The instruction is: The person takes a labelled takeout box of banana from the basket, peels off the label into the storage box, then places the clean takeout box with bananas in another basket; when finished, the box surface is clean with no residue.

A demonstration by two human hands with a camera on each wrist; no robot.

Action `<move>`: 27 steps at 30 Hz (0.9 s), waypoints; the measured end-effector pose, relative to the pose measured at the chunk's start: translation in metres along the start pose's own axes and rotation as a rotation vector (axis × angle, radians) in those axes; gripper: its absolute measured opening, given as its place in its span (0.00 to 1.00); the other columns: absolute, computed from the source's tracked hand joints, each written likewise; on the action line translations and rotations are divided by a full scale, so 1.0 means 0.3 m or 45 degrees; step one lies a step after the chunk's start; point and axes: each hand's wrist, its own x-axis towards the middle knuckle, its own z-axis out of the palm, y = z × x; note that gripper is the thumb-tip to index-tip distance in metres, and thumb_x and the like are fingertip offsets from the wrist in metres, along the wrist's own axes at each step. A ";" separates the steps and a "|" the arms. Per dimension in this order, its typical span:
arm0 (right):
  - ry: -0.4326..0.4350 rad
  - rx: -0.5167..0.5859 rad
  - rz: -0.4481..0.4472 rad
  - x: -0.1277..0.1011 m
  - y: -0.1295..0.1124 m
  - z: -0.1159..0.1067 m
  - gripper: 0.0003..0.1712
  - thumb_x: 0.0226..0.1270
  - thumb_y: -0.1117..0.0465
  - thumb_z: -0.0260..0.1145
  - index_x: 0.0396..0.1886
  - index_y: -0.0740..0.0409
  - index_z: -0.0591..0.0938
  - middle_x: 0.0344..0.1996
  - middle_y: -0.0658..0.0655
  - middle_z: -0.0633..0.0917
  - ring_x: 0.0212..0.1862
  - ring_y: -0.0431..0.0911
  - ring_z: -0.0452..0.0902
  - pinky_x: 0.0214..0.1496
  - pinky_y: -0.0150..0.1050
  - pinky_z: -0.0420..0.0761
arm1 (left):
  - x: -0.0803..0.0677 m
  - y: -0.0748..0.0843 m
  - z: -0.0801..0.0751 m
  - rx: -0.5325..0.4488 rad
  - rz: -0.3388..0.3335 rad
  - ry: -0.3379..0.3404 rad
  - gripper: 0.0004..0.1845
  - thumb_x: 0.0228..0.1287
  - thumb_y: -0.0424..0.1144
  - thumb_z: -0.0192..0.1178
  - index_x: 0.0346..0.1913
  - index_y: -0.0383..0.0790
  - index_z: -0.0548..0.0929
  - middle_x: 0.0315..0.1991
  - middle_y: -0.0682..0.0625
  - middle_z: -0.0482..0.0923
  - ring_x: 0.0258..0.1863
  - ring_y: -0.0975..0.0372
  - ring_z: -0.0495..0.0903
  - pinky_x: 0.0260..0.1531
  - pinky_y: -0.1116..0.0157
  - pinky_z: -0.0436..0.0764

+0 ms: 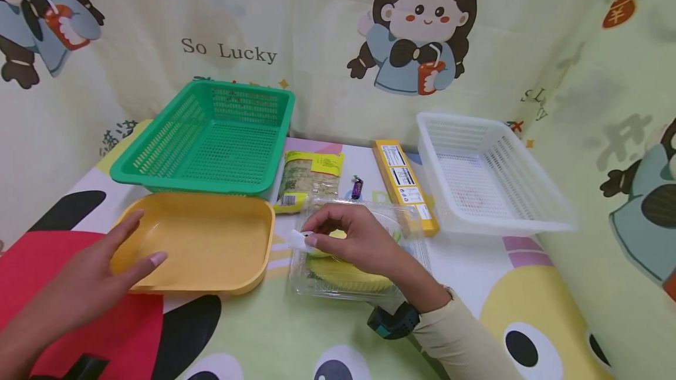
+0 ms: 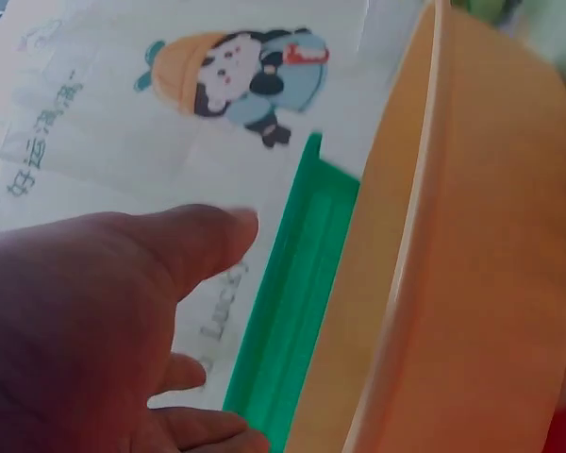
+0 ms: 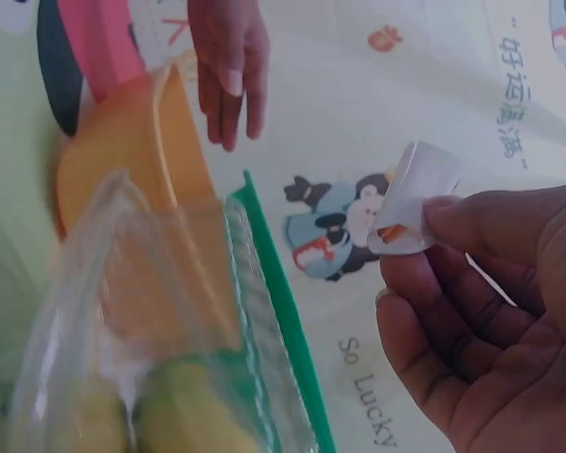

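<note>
My right hand (image 1: pixel 355 238) pinches a small curled white piece, like a paper or plastic label (image 3: pixel 413 200), between thumb and fingers. Below it lies a clear plastic clamshell box (image 1: pixel 317 287) with long yellow produce (image 1: pixel 348 274) inside, partly hidden by the hand. In the right wrist view, the white piece is held apart from the box. My left hand (image 1: pixel 100 271) hovers over the left side of an orange-yellow tray (image 1: pixel 206 245), fingers extended and thumb apart, holding nothing. Whether it touches the tray rim I cannot tell.
Behind the tray stands a green basket (image 1: pixel 232 154). A yellow-and-clear food packet (image 1: pixel 311 179), a small purple wrapped item (image 1: pixel 357 187) and a long yellow box (image 1: pixel 404 183) lie behind the clamshell. At the right is a white basket (image 1: pixel 491 180). Printed cloth covers table and wall.
</note>
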 end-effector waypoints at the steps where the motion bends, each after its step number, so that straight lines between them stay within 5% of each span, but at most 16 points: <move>1: -0.006 0.005 0.000 0.004 -0.004 0.011 0.05 0.65 0.69 0.67 0.39 0.60 0.84 0.36 0.50 0.84 0.37 0.44 0.79 0.42 0.42 0.81 | 0.000 -0.012 -0.002 0.029 -0.010 0.018 0.55 0.66 0.58 0.59 0.77 0.35 0.35 0.66 0.22 0.51 0.55 0.30 0.56 0.35 0.39 0.79; 9: -0.072 0.016 -0.014 0.041 -0.020 0.089 0.06 0.63 0.70 0.68 0.40 0.63 0.85 0.35 0.54 0.84 0.35 0.39 0.79 0.42 0.39 0.82 | -0.008 -0.124 -0.016 0.126 -0.016 0.200 0.66 0.54 0.53 0.72 0.75 0.34 0.30 0.70 0.22 0.40 0.57 0.24 0.54 0.28 0.38 0.78; 15: -0.094 0.042 -0.013 0.069 -0.029 0.137 0.07 0.63 0.71 0.68 0.40 0.64 0.85 0.34 0.53 0.85 0.34 0.37 0.78 0.40 0.39 0.83 | -0.002 -0.187 -0.021 0.184 -0.090 0.192 0.70 0.50 0.57 0.73 0.74 0.34 0.28 0.70 0.22 0.35 0.58 0.23 0.50 0.25 0.37 0.78; 27: -0.229 -0.009 -0.008 0.127 -0.038 0.212 0.10 0.68 0.72 0.62 0.46 0.64 0.84 0.40 0.54 0.86 0.35 0.34 0.76 0.42 0.31 0.80 | 0.015 -0.205 -0.004 0.137 0.012 0.164 0.73 0.44 0.55 0.76 0.75 0.33 0.30 0.69 0.21 0.39 0.59 0.24 0.48 0.26 0.36 0.78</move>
